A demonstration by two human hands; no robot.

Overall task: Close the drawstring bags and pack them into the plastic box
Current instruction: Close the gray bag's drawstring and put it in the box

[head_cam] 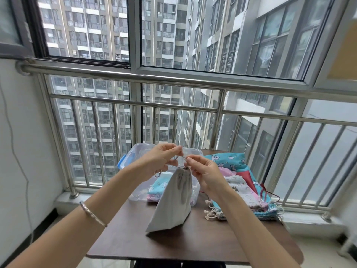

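A plain grey drawstring bag (pixel 172 202) hangs over the table with its mouth gathered tight at the top. My left hand (pixel 160 157) pinches one end of its drawstring, and my right hand (pixel 204 171) pinches the other end just above the bag's neck. Behind the bag stands the clear plastic box (pixel 135 153) with a blue clip on its left side. Patterned bags (pixel 156 188) lie inside it, partly hidden by the grey bag.
A pile of patterned drawstring bags (pixel 239 176) lies on the right of the brown table (pixel 173 242), cords trailing off its front. A steel railing (pixel 173 78) and windows stand close behind the table. A white wall (pixel 23 142) is at the left.
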